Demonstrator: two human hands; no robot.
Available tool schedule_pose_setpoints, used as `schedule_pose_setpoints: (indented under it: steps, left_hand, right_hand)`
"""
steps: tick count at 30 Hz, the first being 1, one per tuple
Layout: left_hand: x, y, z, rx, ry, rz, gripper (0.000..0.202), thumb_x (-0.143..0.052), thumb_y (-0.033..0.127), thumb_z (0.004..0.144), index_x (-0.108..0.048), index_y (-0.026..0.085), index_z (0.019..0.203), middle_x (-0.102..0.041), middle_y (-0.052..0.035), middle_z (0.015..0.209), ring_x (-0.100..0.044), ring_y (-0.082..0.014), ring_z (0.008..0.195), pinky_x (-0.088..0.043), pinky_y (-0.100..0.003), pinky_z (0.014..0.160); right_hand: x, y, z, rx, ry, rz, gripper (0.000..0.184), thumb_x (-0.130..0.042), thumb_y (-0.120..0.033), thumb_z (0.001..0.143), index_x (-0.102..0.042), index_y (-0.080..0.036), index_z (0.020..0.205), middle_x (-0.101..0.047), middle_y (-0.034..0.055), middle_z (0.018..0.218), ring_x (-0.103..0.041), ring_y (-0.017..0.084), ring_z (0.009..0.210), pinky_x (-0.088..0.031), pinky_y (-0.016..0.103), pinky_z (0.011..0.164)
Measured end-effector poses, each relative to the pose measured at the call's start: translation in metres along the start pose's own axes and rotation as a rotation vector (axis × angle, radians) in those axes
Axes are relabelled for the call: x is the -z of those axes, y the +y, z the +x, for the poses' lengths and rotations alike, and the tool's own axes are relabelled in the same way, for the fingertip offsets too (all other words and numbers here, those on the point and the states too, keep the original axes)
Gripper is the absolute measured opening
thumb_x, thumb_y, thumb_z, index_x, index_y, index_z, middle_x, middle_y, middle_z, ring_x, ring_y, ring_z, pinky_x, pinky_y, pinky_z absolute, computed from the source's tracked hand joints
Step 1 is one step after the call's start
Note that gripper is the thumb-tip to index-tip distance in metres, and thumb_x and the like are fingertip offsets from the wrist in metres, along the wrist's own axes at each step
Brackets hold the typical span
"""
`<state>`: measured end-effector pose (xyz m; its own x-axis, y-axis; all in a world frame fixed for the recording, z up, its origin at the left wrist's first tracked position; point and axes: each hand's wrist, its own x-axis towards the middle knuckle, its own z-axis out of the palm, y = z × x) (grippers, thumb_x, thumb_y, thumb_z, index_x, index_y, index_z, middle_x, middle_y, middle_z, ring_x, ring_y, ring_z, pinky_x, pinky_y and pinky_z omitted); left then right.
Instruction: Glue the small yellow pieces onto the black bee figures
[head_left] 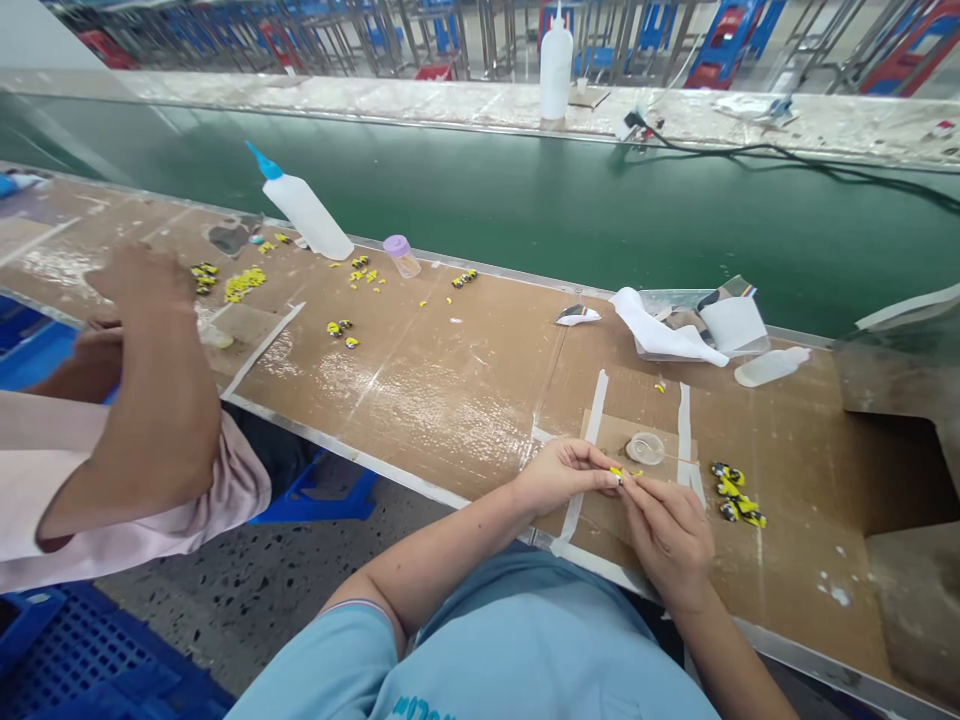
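Note:
Between the fingertips of both hands is a small yellow-and-black piece (616, 476); its exact kind is too small to make out. My left hand (570, 470) pinches it from the left, thumb and forefinger closed. My right hand (671, 530) meets it from the right with closed fingertips, partly hiding it. Just beyond the fingers sits a small round clear dish (645, 448) with a thin stick lying across it, on a taped-down cardboard square (611, 430). Several similar yellow-and-black pieces (739, 492) lie in a cluster right of my right hand.
At left, a co-worker's arm (142, 400) reaches over the same bench, near yellow pieces (246, 284). A blue-tipped bottle (309, 215), a purple-lidded jar (402, 256), a plastic bag with white paper (686, 325) and a small bottle (772, 367) line the far edge, beside a green belt (465, 190).

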<state>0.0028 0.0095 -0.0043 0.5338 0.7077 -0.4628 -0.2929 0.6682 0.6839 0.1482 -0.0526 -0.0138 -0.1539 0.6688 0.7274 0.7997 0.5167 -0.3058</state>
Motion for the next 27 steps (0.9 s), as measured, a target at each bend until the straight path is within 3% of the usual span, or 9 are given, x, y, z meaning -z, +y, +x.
schedule_pose_setpoints:
  steps: [5,13,19,27]
  left_hand:
    - [0.0006,-0.0009,-0.0002,0.002,-0.015,0.035,0.048,-0.087,0.042,0.037,-0.066,0.010,0.067,-0.069,-0.0030,0.066,-0.064,-0.0118,0.061,-0.052,-0.034,0.081]
    - [0.0025,-0.0017,0.0017,-0.007,-0.044,0.028,0.048,-0.087,0.042,0.040,-0.066,0.010,0.069,-0.068,-0.0024,0.065,-0.063,-0.0104,0.060,-0.053,-0.030,0.076]
    - [0.0020,0.0016,0.0005,-0.007,-0.110,-0.046,0.048,-0.086,0.040,0.048,-0.068,0.011,0.082,-0.070,-0.0040,0.075,-0.064,-0.0108,0.067,-0.051,-0.027,0.074]
    - [0.0052,0.0044,-0.0009,0.071,-0.163,-0.034,0.044,-0.086,0.038,0.048,-0.070,0.010,0.079,-0.070,-0.0044,0.071,-0.063,-0.0108,0.064,-0.049,-0.027,0.076]
  right_hand:
    - [0.0004,0.0019,-0.0022,0.048,-0.028,-0.011,0.039,-0.059,-0.002,0.081,-0.058,-0.018,0.115,-0.066,0.0062,0.089,-0.062,0.014,0.076,-0.051,0.028,0.068]
    - [0.0004,0.0020,-0.0003,0.036,-0.023,0.006,0.044,-0.058,-0.003,0.082,-0.055,-0.021,0.122,-0.066,0.0054,0.089,-0.062,0.014,0.075,-0.050,0.027,0.068]
    - [-0.0009,0.0021,0.0026,-0.073,-0.004,0.008,0.037,-0.062,-0.009,0.081,-0.060,-0.024,0.115,-0.065,0.0046,0.088,-0.060,0.014,0.077,-0.049,0.028,0.068]
    - [0.0017,-0.0014,0.0072,-0.078,-0.007,0.054,0.025,-0.062,-0.014,0.083,-0.063,-0.025,0.106,-0.064,0.0023,0.085,-0.061,0.013,0.074,-0.050,0.025,0.065]
